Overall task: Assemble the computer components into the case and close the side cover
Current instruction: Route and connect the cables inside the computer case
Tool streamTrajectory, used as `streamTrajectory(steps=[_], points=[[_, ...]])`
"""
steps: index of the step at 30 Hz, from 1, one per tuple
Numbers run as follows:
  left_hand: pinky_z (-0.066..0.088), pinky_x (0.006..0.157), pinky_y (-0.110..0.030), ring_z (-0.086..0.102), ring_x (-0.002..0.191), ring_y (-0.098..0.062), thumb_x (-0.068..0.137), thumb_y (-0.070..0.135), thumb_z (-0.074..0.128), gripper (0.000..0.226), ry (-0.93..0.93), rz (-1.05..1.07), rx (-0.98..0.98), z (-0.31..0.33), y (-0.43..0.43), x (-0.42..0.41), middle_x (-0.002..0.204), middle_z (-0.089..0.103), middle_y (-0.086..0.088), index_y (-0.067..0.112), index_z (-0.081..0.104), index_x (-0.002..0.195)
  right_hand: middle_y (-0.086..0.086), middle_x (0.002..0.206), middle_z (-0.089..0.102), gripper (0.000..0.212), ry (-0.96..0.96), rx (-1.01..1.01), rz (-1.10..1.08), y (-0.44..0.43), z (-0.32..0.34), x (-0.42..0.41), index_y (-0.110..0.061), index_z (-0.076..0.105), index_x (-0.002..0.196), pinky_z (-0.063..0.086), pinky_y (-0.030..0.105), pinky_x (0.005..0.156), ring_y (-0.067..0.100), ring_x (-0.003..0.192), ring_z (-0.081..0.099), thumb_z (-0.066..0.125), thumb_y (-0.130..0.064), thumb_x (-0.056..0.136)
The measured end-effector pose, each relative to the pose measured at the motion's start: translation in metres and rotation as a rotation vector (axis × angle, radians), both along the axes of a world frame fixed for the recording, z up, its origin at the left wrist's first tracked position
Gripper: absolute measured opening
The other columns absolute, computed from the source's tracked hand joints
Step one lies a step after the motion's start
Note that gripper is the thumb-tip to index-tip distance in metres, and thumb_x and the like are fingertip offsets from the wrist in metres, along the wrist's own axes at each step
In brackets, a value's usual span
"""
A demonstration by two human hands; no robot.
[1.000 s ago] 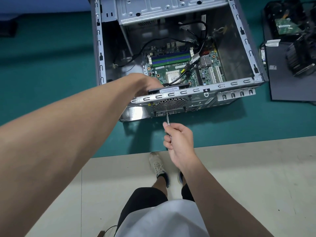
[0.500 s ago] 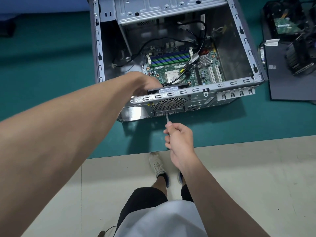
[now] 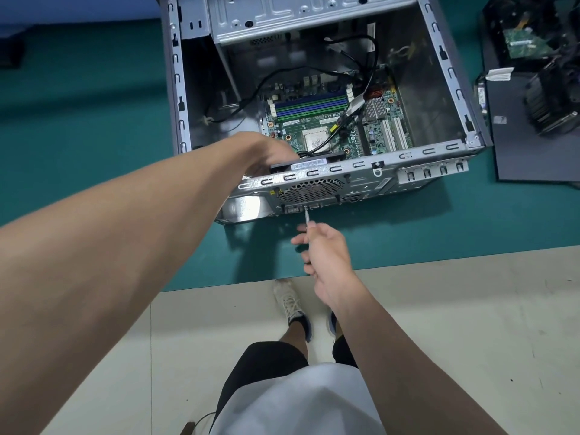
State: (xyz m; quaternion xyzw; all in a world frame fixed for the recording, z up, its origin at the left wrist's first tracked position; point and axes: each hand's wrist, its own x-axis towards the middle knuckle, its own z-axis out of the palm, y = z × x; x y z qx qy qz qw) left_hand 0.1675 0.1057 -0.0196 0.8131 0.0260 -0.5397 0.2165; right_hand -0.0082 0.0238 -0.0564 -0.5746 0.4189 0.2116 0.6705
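1. Grey sheet-metal computer case (image 3: 177, 98) lies on its side on the teal-covered counter (image 3: 94, 127). Its open face is up and its rear wall is toward the person, near the counter's front edge.
2. On the case floor sits a green motherboard (image 3: 351, 133) with blue and green memory slots (image 3: 310, 105) and a bare silver processor (image 3: 315, 140). Black cables (image 3: 276, 75) loop over it.
3. A black fan with a white label strip (image 3: 317, 161) stands against the inside of the rear wall, just behind a round perforated grille (image 3: 310, 190).
4. The left grip (image 3: 270, 153) crosses the rear wall's rim and grasps the fan's left end. Its fingertips are hidden behind the fan and the wall.
5. The right grip (image 3: 326, 251) is outside the case, fingers curled round a slim screwdriver with a silver shaft (image 3: 307, 216). The tip touches the rear wall just below the grille's lower left, and the handle is hidden in the palm.
6. Well to the right a dark flat panel (image 3: 530, 152) lies on the counter. A black finned cooler (image 3: 552, 105) sits at its far corner, and a drive showing a green circuit board (image 3: 524, 42) lies beyond.
7. Below the counter's edge are a pale floor (image 3: 455, 309), the person's light shoe (image 3: 290, 301), black shorts and a white shirt.
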Motion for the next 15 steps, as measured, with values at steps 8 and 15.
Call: streamTrajectory(steps=[8,15], points=[[0.052,0.056,-0.029,0.060,0.054,-0.019,0.092,0.007,0.055,0.013,-0.027,-0.016,0.007,0.003,-0.002,-0.003,0.075,0.064,-0.011,0.003,0.063,0.083,-0.002,0.064,0.050,0.023,-0.039,0.163,-0.107,-0.003,0.001,-0.002,-0.010,0.062,0.087,0.021,0.020,0.040,0.006,0.044,0.029,0.048,-0.022,0.101],[0.053,0.062,-0.032,0.059,0.062,-0.023,0.093,0.007,0.056,0.012,-0.033,-0.055,0.014,0.008,-0.004,-0.004,0.079,0.063,-0.012,-0.001,0.065,0.096,0.002,0.070,0.052,0.011,-0.087,0.134,-0.167,-0.006,0.005,0.000,-0.006,0.053,0.092,0.024,0.018,0.035,0.004,0.038,0.032,0.062,-0.013,0.093]])
